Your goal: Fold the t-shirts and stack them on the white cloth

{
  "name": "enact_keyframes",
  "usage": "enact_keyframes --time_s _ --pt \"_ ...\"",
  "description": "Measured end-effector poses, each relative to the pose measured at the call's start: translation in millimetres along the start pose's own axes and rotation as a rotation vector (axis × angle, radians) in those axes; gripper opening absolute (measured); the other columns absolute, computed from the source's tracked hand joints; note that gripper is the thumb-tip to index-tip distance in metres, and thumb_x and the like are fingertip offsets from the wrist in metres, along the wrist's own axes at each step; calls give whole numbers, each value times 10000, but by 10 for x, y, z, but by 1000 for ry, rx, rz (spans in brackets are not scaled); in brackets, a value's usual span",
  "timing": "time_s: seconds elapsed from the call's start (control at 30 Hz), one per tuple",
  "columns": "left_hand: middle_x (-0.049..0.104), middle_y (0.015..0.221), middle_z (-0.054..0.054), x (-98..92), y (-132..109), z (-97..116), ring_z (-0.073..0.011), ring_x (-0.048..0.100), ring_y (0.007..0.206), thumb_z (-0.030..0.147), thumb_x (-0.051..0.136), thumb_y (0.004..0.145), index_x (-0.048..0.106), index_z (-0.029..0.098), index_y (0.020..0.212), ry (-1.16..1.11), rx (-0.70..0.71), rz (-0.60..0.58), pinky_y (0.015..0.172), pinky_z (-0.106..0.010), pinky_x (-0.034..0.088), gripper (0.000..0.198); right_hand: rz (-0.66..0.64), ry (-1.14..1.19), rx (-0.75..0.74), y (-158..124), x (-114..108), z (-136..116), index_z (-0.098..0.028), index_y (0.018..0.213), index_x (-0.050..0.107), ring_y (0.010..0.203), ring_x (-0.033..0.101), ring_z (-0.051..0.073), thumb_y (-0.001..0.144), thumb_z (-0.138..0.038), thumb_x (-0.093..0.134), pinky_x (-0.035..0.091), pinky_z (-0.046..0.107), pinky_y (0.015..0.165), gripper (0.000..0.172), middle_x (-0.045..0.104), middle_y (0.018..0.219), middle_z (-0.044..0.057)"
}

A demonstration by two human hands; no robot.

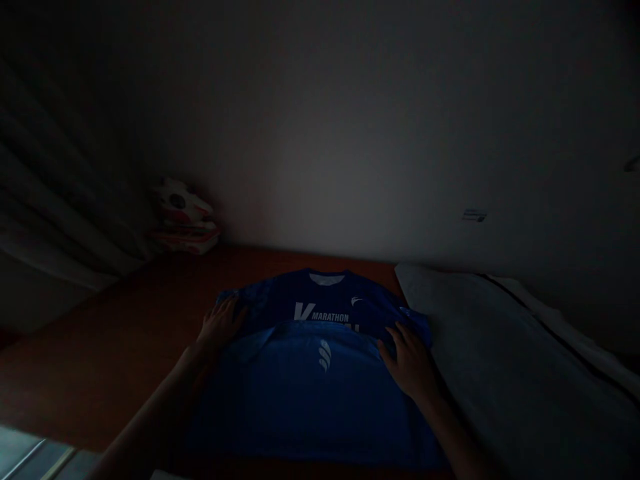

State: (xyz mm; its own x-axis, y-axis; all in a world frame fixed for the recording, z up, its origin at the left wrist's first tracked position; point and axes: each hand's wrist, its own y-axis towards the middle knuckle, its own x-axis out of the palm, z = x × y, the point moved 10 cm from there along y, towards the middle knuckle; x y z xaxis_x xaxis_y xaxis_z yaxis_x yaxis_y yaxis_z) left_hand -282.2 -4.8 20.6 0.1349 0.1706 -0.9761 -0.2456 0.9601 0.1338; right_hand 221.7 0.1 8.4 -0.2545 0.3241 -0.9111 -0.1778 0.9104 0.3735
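In dim light, a blue T-shirt [310, 400] lies on the brown wooden surface, its neckline toward the wall. Its lower part is folded up over the chest, so the white lettering is partly covered; "MARATHON" can be read. My left hand [223, 320] rests on the left sleeve side with its fingers stretched out. On the other side, my right hand [407, 357] lies on the shirt near the right sleeve, fingers spread, beside the end of the fold. Neither hand grips the cloth.
A grey cloth or pad [490, 347] lies right of the shirt. Red and white items [185, 213] are stacked in the back left corner near a curtain [60, 200]. A wall [320, 133] rises behind the wooden surface [115, 353].
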Motion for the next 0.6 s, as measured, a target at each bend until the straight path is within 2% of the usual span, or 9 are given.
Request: enact_keyframes --time_s 0.07,0.17,0.23,0.37,0.43,0.53,0.6 --pt "394 1624 -168 66 34 -154 -342 341 1505 512 352 984 428 146 1523 51 -21 -53 1219 -586 223 655 7 -10 -11 2 16 -1 -111 1298 647 1331 536 346 988 -532 421 397 488 1130 570 572 1436 217" --pt "354 1649 -148 93 76 -150 -364 294 1523 507 350 983 425 186 1537 103 -11 -85 1215 -650 145 645 -6 -43 -20 11 52 -24 -100 1324 629 1340 525 362 976 -528 438 395 507 1124 584 561 1442 230" --pt "372 1640 -148 58 108 -50 -382 341 1495 467 351 982 464 200 1515 134 -1 -73 1197 -662 174 606 -23 -53 -21 16 72 -45 -87 1348 611 1369 499 372 968 -525 448 378 525 1134 602 544 1458 243" --pt "465 1571 -172 4 189 207 -369 452 1417 421 358 975 575 183 1411 173 77 -55 1169 -580 285 542 -47 -35 -11 23 52 -75 -115 1372 597 1402 471 357 967 -540 453 353 517 1156 604 527 1489 220" --pt "474 1560 -179 19 254 228 -387 446 1414 486 379 963 560 194 1422 146 64 -79 1154 -611 289 573 -54 -19 -5 24 24 -79 -127 1381 593 1412 461 350 971 -549 451 342 511 1166 606 521 1499 212" --pt "427 1590 -191 48 367 185 -455 380 1439 666 429 897 453 208 1511 91 4 -126 1123 -728 239 767 -83 -16 9 26 11 -70 -132 1399 583 1418 456 347 972 -550 454 334 512 1172 612 504 1518 207" --pt "437 1580 -195 1 412 197 -463 391 1423 695 427 883 444 196 1513 89 5 -104 1125 -725 238 804 -102 -19 16 26 21 -61 -137 1402 584 1415 459 350 970 -543 462 332 519 1173 605 495 1528 204"
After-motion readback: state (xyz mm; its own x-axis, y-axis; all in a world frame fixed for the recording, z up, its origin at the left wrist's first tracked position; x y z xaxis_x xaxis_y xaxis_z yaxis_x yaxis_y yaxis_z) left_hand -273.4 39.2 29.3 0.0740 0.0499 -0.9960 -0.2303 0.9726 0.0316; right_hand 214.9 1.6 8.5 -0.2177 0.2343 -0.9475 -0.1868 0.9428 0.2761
